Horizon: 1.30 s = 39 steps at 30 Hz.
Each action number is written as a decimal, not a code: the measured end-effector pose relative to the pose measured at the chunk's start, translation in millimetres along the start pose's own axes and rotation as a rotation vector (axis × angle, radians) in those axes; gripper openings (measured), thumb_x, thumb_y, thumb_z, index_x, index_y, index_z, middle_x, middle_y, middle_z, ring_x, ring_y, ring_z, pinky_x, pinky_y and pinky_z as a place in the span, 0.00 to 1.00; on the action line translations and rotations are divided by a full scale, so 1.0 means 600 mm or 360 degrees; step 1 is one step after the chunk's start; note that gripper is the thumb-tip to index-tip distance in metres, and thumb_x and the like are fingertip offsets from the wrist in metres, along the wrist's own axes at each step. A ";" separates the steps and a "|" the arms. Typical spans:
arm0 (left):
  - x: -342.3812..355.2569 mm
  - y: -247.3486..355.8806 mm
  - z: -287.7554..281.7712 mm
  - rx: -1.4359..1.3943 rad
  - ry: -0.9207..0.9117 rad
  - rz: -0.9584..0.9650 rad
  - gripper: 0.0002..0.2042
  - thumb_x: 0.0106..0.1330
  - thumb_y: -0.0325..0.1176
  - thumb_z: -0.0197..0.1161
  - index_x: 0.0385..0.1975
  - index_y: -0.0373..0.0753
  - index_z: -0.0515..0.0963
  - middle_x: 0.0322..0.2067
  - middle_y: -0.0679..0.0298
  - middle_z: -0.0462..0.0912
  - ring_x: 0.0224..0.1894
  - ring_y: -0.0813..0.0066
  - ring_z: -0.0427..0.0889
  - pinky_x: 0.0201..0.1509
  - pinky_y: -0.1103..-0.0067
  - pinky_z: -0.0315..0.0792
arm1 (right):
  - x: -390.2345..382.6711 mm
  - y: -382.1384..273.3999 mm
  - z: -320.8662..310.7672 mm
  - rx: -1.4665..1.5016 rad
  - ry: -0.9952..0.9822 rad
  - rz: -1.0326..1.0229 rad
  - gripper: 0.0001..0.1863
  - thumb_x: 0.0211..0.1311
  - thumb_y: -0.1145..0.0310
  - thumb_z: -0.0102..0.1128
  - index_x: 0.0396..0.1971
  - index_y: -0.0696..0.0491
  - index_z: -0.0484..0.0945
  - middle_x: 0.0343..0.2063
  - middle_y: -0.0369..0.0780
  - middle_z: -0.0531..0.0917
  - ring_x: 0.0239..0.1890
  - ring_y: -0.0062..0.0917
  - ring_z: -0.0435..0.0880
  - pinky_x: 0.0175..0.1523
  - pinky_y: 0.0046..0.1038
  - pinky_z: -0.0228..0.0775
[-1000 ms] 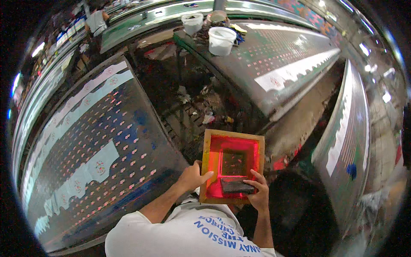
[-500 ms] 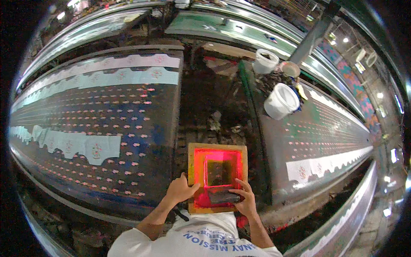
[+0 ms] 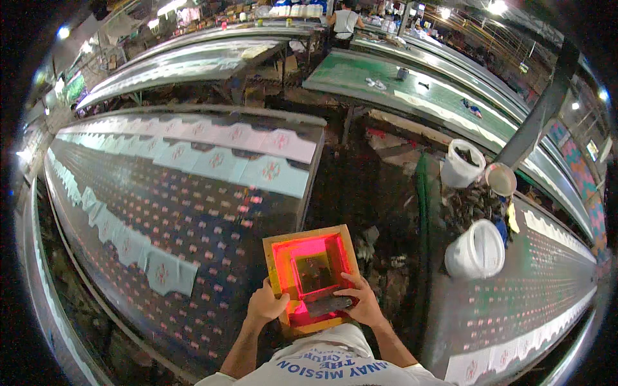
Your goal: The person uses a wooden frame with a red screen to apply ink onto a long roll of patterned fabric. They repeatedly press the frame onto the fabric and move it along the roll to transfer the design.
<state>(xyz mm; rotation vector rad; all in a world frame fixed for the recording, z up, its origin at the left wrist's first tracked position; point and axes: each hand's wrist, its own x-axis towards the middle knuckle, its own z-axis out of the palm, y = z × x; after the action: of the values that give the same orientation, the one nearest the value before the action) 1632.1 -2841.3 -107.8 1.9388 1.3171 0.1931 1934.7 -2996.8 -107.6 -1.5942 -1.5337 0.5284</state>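
Note:
A wooden screen printing frame (image 3: 275, 273) is held in front of my body, slightly tilted, its inner border bright pink-red with ink and its mesh window dark. A dark squeegee (image 3: 327, 307) lies inside, along the near side of the frame. My left hand (image 3: 268, 303) grips the frame's left side, thumb over the rim and fingers beneath. On the opposite side, my right hand (image 3: 362, 302) clasps the right rim, with fingertips reaching inside onto the squeegee's end. The undersides of both grips are hidden.
A long printing table (image 3: 225, 283) on the left carries rows of printed light-blue and pink cloth pieces (image 3: 222, 167). The right table (image 3: 444, 321) holds white buckets (image 3: 475, 249) and more cloth. A post (image 3: 537, 122) stands beyond; another person (image 3: 345, 24) is far off.
My view has swung left and up, showing more of the far tables. My left hand, earlier with a finger extended at the rim, now wraps the frame's side. The frame has tilted.

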 end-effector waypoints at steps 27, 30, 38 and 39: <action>1.030 0.544 0.049 0.0356 -0.0357 0.0532 0.56 0.68 0.53 0.63 0.81 0.13 0.44 0.31 0.37 0.90 0.35 0.35 0.91 0.45 0.49 0.86 | 0.704 0.458 -0.449 -0.0151 0.0491 0.0482 0.29 0.42 0.81 0.86 0.49 0.43 0.96 0.76 0.43 0.77 0.80 0.42 0.73 0.82 0.43 0.68; 1.154 0.610 0.017 0.0331 -0.0362 0.0512 0.55 0.68 0.53 0.63 0.81 0.15 0.45 0.32 0.38 0.90 0.36 0.35 0.92 0.45 0.49 0.86 | 0.823 0.513 -0.500 -0.0150 0.0450 0.0604 0.29 0.44 0.83 0.85 0.50 0.45 0.96 0.77 0.43 0.76 0.81 0.43 0.72 0.83 0.44 0.68; 1.425 0.669 -0.108 0.0273 -0.0263 0.0374 0.55 0.69 0.53 0.63 0.82 0.16 0.45 0.36 0.36 0.91 0.39 0.33 0.92 0.48 0.49 0.86 | 1.174 0.606 -0.553 -0.0188 0.0247 0.0367 0.31 0.43 0.83 0.83 0.52 0.45 0.94 0.77 0.44 0.75 0.81 0.45 0.70 0.83 0.46 0.66; 1.451 0.663 -0.120 0.0250 -0.0230 0.0296 0.55 0.69 0.53 0.64 0.82 0.17 0.45 0.37 0.36 0.91 0.40 0.33 0.92 0.50 0.49 0.86 | 1.212 0.621 -0.552 -0.0186 0.0216 0.0281 0.32 0.42 0.82 0.83 0.53 0.43 0.94 0.77 0.43 0.75 0.81 0.46 0.69 0.84 0.47 0.64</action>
<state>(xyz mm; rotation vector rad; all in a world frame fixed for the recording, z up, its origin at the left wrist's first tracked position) 2280.3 -2136.7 -40.0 2.1657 1.0858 0.0399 2535.5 -2355.6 -39.3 -1.8288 -1.3518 0.4233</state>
